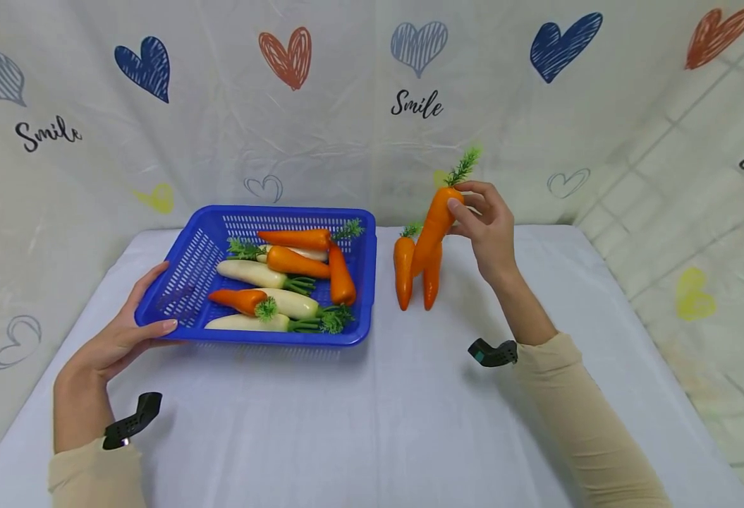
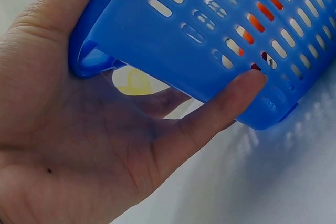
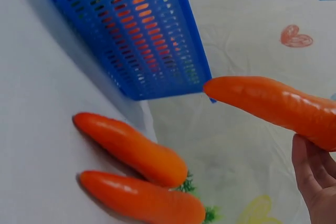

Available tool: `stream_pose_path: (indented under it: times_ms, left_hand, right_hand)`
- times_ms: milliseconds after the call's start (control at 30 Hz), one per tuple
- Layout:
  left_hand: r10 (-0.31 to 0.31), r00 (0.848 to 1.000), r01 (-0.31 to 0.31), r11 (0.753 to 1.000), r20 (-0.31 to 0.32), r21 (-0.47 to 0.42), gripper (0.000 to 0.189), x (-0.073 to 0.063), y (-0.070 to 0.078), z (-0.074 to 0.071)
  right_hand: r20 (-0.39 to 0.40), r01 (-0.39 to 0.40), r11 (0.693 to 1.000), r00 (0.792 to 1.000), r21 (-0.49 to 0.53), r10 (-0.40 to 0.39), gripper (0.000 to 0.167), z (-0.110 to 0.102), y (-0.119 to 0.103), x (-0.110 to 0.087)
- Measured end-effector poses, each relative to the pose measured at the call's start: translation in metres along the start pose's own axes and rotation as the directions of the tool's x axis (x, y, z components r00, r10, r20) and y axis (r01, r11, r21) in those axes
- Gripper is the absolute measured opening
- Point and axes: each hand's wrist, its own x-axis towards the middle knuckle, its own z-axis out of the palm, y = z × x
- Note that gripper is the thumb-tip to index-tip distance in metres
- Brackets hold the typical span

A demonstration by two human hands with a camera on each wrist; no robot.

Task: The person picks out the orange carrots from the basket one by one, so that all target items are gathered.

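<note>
Carrot (image 1: 436, 215) between fingers of the right hand (image 1: 492, 229)
They pinch its upper part, tip below them; left hand (image 1: 114, 342) grips blue basket (image 1: 251, 337).

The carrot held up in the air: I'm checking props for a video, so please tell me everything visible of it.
The carrot is orange, glossy and plastic-looking, with faint ridges, tapering to a blunt tip; a feathery green tuft tops its thick end. The right hand pinches it near that end, thumb in front, holding it above the table. It slants, tip down and leftward. In the head view it partly hides two other carrots; the right wrist view shows it apart from them.
</note>
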Motion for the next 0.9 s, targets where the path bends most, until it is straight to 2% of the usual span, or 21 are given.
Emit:
stream_pose_path:
  times_ms: [567, 900]
  left_hand:
    - [-0.003, 1.000, 0.003, 1.000, -0.007, 0.003, 0.094, 0.001, -0.002, 0.001]
    - [0.007, 1.000, -0.007, 1.000, 0.000, -0.004, 0.095, 0.000, -0.002, 0.000]
  right_hand:
    - [-0.013, -0.085, 0.987, 0.996, -0.138, 0.084, 0.035, -0.037, 0.026, -0.001]
    - [-0.015, -0.165, 0.958, 0.986, -0.235, 0.166, 0.039, -0.052, 0.045, -0.004]
